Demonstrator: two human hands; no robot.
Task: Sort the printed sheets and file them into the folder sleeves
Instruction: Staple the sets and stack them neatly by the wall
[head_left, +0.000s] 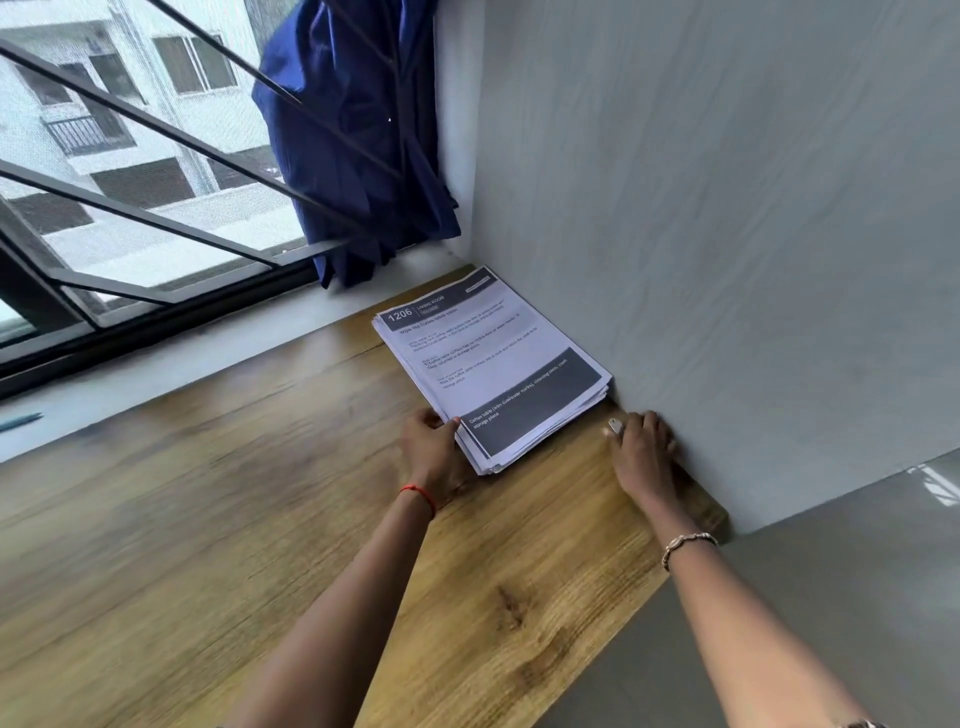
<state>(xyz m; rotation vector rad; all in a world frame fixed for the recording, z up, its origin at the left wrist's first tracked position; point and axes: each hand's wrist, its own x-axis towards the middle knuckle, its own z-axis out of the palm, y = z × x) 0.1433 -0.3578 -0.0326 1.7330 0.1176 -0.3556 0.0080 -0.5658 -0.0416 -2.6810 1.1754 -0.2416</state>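
One stack of white printed sheets with dark grey bands (498, 364) | flat on brown wooden worktop (260, 493) against grey wall (727, 208), long axis running away leftward | left hand (431, 447) gripping its near-left edge | right hand (641, 452) loosely curled, empty, just beside near-right corner

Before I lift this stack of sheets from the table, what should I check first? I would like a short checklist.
1. Left hand at the stack of sheets: ok, touches its near corner.
2. Firm grip there: cannot tell.
3. Right hand on the stack: not ok, it is beside it, by the wall.
4. Sheet edges squared: not ok, they fan out.
5. Folder in view: not ok.
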